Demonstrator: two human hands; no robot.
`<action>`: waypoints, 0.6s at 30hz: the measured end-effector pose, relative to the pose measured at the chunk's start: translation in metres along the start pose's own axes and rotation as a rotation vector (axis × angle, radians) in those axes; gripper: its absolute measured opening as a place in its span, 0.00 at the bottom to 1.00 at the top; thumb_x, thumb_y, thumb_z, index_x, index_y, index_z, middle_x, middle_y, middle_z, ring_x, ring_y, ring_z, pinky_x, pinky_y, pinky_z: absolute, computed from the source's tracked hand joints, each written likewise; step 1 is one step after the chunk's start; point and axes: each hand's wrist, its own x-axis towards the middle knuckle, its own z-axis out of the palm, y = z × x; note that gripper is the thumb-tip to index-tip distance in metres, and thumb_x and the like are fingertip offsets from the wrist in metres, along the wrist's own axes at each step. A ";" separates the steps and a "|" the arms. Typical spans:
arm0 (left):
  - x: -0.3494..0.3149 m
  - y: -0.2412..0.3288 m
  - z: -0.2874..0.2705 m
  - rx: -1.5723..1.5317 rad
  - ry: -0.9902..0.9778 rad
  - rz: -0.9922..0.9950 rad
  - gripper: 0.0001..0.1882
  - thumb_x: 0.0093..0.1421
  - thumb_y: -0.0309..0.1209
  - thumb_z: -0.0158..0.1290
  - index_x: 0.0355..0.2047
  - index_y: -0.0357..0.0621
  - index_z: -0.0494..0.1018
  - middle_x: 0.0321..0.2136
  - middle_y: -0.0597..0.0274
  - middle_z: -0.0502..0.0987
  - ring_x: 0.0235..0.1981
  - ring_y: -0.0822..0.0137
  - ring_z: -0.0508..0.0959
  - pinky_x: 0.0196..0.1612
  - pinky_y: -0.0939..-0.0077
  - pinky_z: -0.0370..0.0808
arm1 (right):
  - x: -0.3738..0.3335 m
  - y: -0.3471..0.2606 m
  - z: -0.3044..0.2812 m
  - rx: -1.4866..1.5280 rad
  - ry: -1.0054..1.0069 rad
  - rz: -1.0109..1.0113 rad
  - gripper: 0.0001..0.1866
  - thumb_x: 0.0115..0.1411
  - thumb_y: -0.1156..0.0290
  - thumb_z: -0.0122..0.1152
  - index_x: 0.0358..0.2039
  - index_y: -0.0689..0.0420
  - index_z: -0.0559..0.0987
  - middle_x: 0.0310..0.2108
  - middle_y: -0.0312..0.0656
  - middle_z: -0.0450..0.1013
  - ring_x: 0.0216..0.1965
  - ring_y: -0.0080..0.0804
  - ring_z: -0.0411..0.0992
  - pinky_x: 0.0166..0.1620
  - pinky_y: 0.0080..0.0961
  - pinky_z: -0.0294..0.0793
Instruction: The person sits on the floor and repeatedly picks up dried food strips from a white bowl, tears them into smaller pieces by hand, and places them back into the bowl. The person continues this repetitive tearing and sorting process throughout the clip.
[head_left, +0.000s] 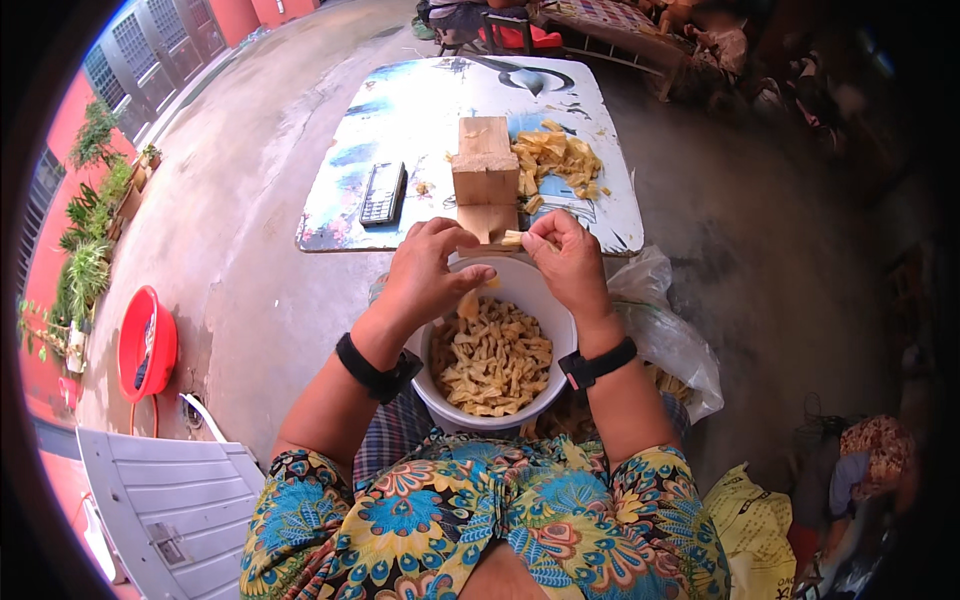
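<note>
My right hand (pixel 567 254) pinches a short pale yellow strip (pixel 513 238), which looks like dried bean curd skin, at the near edge of the painted table (pixel 425 95). To its left, my left hand (pixel 437 262) hovers over the bucket's rim with thumb and fingers apart, nothing visible in them. The white bucket (pixel 562 318) below holds many yellow-brown folded pieces (pixel 495 365). A blurred yellow piece (pixel 468 304) shows just under my left hand. Right in front of my hands stands a wooden block stand (pixel 486 180). A pile of loose yellow strips (pixel 562 158) lies on its right.
A black-framed device with keys (pixel 382 193) lies on the table's left. A clear plastic bag (pixel 668 350) stands right of the bucket, a yellow sack (pixel 750 530) farther right. A red basin (pixel 147 343) and a white slatted panel (pixel 170 510) are at left. Other people sit at the far right.
</note>
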 end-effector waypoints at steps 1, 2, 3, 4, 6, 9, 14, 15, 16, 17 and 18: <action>0.000 0.011 -0.003 -0.100 0.014 0.076 0.24 0.51 0.23 0.60 0.50 0.39 0.69 0.40 0.56 0.76 0.36 0.60 0.77 0.39 0.73 0.74 | -0.004 -0.009 -0.004 0.072 -0.084 0.016 0.07 0.57 0.72 0.60 0.27 0.59 0.72 0.21 0.35 0.72 0.23 0.20 0.69 0.29 0.21 0.69; 0.000 0.023 -0.001 -0.201 0.029 0.154 0.25 0.52 0.22 0.59 0.51 0.39 0.69 0.39 0.55 0.77 0.35 0.60 0.78 0.39 0.72 0.75 | -0.011 -0.018 -0.006 0.141 -0.166 -0.012 0.07 0.60 0.71 0.59 0.28 0.59 0.72 0.22 0.30 0.70 0.25 0.15 0.66 0.30 0.17 0.69; 0.000 0.036 -0.001 -0.299 0.039 0.232 0.25 0.53 0.21 0.58 0.52 0.39 0.68 0.39 0.53 0.77 0.34 0.60 0.78 0.39 0.72 0.75 | -0.018 -0.025 -0.008 0.281 -0.199 0.002 0.07 0.61 0.71 0.58 0.28 0.59 0.72 0.22 0.29 0.69 0.25 0.15 0.65 0.30 0.17 0.68; 0.002 0.054 -0.008 -0.454 -0.159 0.161 0.25 0.55 0.18 0.53 0.55 0.40 0.66 0.36 0.52 0.78 0.30 0.62 0.79 0.36 0.72 0.75 | -0.024 -0.031 -0.010 0.416 -0.227 0.015 0.07 0.62 0.71 0.58 0.29 0.59 0.72 0.22 0.29 0.69 0.25 0.15 0.65 0.30 0.16 0.67; 0.001 0.057 -0.018 -0.347 -0.204 0.157 0.24 0.56 0.17 0.50 0.55 0.40 0.66 0.31 0.53 0.78 0.27 0.63 0.78 0.34 0.74 0.75 | -0.039 -0.047 -0.018 0.619 -0.271 0.001 0.06 0.64 0.71 0.55 0.32 0.58 0.73 0.22 0.26 0.66 0.24 0.13 0.63 0.27 0.13 0.64; -0.001 0.038 -0.036 -0.338 -0.168 0.145 0.18 0.61 0.16 0.43 0.51 0.42 0.68 0.23 0.64 0.75 0.21 0.76 0.72 0.27 0.82 0.70 | -0.049 -0.029 -0.066 0.279 -0.423 0.073 0.05 0.65 0.71 0.54 0.34 0.59 0.74 0.21 0.26 0.66 0.22 0.11 0.61 0.25 0.11 0.62; -0.023 0.065 -0.031 -0.748 -0.257 -0.078 0.15 0.66 0.20 0.36 0.50 0.46 0.66 0.36 0.65 0.75 0.23 0.82 0.69 0.24 0.88 0.66 | -0.040 -0.031 -0.084 0.576 -0.142 0.155 0.08 0.63 0.69 0.55 0.39 0.59 0.76 0.19 0.28 0.67 0.17 0.10 0.57 0.21 0.08 0.52; -0.026 0.071 -0.026 -0.520 -0.258 0.080 0.17 0.64 0.18 0.37 0.50 0.45 0.67 0.40 0.60 0.75 0.29 0.74 0.73 0.31 0.82 0.70 | -0.041 -0.034 -0.086 0.650 -0.118 0.148 0.08 0.63 0.69 0.55 0.39 0.59 0.75 0.19 0.29 0.67 0.17 0.10 0.57 0.21 0.08 0.52; -0.028 0.076 -0.021 -0.290 -0.255 0.234 0.19 0.61 0.16 0.38 0.50 0.45 0.68 0.43 0.56 0.75 0.35 0.65 0.76 0.37 0.77 0.73 | -0.041 -0.039 -0.088 0.724 -0.094 0.140 0.07 0.64 0.69 0.54 0.39 0.58 0.75 0.19 0.29 0.67 0.18 0.10 0.57 0.21 0.08 0.53; -0.030 0.081 -0.017 -0.058 -0.246 0.385 0.22 0.58 0.14 0.39 0.51 0.44 0.68 0.46 0.51 0.76 0.41 0.57 0.80 0.43 0.71 0.76 | -0.041 -0.046 -0.089 0.798 -0.071 0.132 0.07 0.64 0.70 0.54 0.40 0.58 0.75 0.20 0.29 0.67 0.18 0.10 0.57 0.21 0.08 0.53; -0.031 0.088 -0.009 -0.013 -0.301 0.265 0.26 0.54 0.11 0.40 0.52 0.44 0.69 0.50 0.48 0.74 0.43 0.54 0.79 0.43 0.70 0.76 | -0.047 -0.057 -0.086 0.829 -0.056 0.101 0.07 0.64 0.70 0.53 0.40 0.57 0.75 0.20 0.31 0.68 0.17 0.09 0.56 0.20 0.07 0.51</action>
